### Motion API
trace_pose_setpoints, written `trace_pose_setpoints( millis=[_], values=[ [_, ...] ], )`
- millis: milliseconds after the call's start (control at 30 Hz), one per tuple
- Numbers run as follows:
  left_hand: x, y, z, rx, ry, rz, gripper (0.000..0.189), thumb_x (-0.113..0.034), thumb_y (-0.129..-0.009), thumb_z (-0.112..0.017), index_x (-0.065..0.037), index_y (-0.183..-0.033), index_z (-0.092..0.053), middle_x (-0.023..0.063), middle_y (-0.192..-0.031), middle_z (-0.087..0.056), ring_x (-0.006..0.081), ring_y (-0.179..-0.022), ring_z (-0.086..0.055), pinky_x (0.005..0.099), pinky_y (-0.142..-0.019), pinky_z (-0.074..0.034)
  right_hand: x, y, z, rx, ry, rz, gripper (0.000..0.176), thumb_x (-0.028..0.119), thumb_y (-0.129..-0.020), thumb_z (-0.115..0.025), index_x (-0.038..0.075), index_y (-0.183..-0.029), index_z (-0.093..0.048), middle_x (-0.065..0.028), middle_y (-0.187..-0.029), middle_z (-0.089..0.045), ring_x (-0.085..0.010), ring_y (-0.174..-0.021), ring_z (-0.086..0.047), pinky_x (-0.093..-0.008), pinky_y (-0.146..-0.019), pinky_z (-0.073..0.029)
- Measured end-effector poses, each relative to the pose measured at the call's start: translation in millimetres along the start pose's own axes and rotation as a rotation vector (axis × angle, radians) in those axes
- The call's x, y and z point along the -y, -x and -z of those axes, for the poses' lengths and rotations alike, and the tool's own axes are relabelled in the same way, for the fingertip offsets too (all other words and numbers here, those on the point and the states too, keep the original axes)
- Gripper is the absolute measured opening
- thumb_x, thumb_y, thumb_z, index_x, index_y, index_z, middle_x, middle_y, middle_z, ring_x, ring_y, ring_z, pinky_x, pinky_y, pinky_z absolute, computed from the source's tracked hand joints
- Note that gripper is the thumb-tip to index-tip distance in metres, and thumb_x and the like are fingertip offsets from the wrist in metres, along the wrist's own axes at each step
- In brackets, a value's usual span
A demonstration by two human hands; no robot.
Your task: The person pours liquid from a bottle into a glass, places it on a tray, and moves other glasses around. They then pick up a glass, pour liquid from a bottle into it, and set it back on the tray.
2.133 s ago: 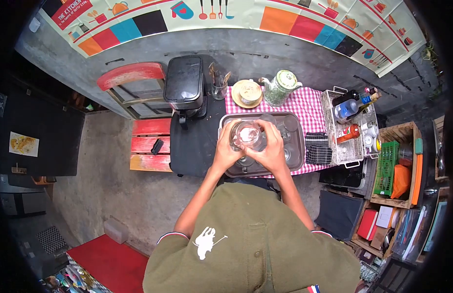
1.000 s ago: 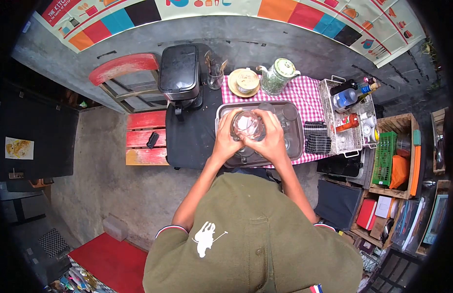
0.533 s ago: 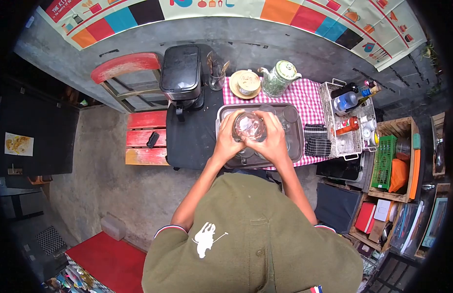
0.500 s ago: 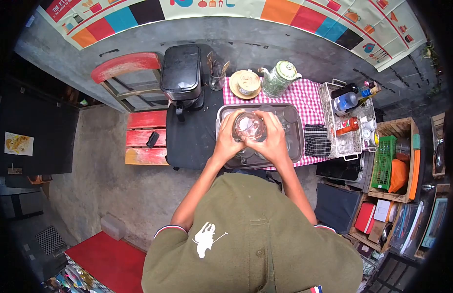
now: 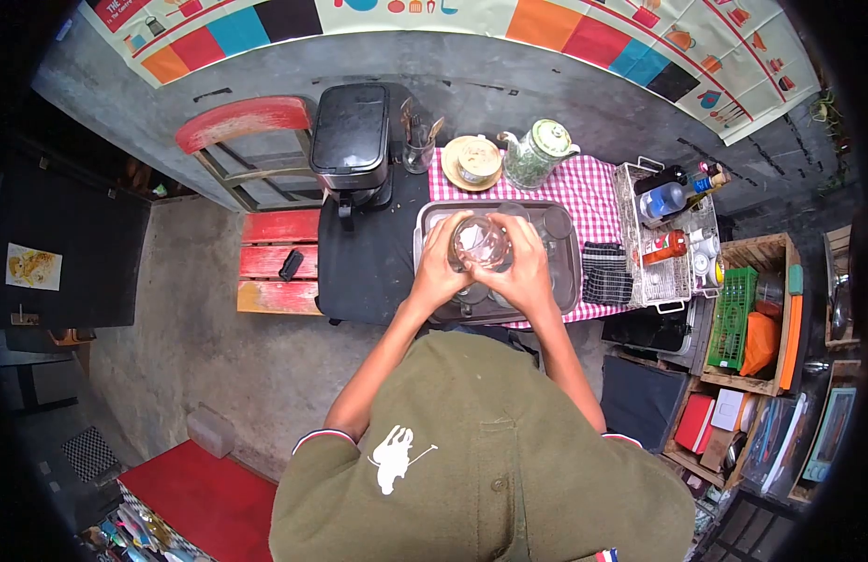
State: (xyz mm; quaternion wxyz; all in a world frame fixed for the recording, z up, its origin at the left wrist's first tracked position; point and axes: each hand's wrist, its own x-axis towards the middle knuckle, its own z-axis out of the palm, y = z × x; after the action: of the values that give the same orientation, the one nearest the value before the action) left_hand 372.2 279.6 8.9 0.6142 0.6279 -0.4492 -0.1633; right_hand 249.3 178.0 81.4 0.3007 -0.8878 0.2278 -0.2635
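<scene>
A clear drinking glass (image 5: 480, 242) is held between both hands, seen from above over the tray. My left hand (image 5: 442, 265) wraps its left side, and my right hand (image 5: 520, 267) wraps its right side, with the thumbs close together at the near edge. Beneath them lies a brown tray (image 5: 567, 281) carrying several other clear glasses (image 5: 557, 223), partly hidden by my hands. The tray rests on a pink checkered cloth (image 5: 598, 187).
Behind the tray stand a patterned teapot (image 5: 537, 155) and a cup (image 5: 478, 159) on a saucer. A black coffee maker (image 5: 351, 131) is at left, beside a glass of utensils (image 5: 417, 150). A wire basket of bottles (image 5: 673, 267) and a folded dark cloth (image 5: 606, 273) are at right.
The view has shifted very slightly. Both hands keep the glass over the tray in nearly the same position.
</scene>
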Motion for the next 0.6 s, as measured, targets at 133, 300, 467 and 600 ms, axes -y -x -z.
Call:
trace_pose_setpoints(
  millis=[133, 300, 467, 600],
  values=[
    [0.0, -0.1, 0.0, 0.002, 0.005, -0.003, 0.078, -0.015, -0.064, -0.080, -0.003, -0.135, -0.051, 0.0158, -0.131, -0.058, 0.0363, -0.124, -0.054, 0.0449, -0.106, -0.041, -1.2, 0.2, -1.3, -0.002, -0.010, -0.003, 0.064, 0.030, -0.062, -0.082, 0.004, -0.117, -0.062, -0.0123, -0.107, -0.063, -0.0322, -0.098, -0.059, -0.0451, -0.087, -0.046],
    [-0.8, -0.7, -0.9, -0.007, -0.005, 0.000, 0.078, -0.014, -0.064, -0.080, -0.002, -0.135, -0.051, 0.0158, -0.131, -0.058, 0.0362, -0.123, -0.055, 0.0446, -0.105, -0.042, -3.2, -0.4, -2.5, -0.005, 0.004, 0.002, 0.063, 0.030, -0.061, -0.082, 0.005, -0.116, -0.062, -0.0121, -0.107, -0.063, -0.0321, -0.099, -0.060, -0.0449, -0.086, -0.046],
    [-2.0, -1.5, -2.9, -0.014, 0.015, 0.001, 0.078, -0.014, -0.063, -0.081, -0.002, -0.135, -0.051, 0.0159, -0.129, -0.059, 0.0357, -0.122, -0.055, 0.0433, -0.105, -0.043, -2.5, -1.2, -0.4, 0.030, 0.008, -0.041, 0.065, 0.030, -0.061, -0.082, 0.006, -0.118, -0.062, -0.0114, -0.109, -0.063, -0.0322, -0.103, -0.059, -0.0457, -0.088, -0.045],
    [-2.2, -1.5, -5.2, -0.021, 0.002, 0.019, 0.079, -0.014, -0.064, -0.082, -0.003, -0.136, -0.050, 0.0161, -0.128, -0.059, 0.0347, -0.122, -0.056, 0.0426, -0.104, -0.044, -4.4, -2.3, 0.4, 0.039, 0.023, -0.036, 0.067, 0.033, -0.062, -0.082, 0.007, -0.120, -0.061, -0.0110, -0.111, -0.062, -0.0324, -0.105, -0.058, -0.0472, -0.090, -0.043]
  ],
)
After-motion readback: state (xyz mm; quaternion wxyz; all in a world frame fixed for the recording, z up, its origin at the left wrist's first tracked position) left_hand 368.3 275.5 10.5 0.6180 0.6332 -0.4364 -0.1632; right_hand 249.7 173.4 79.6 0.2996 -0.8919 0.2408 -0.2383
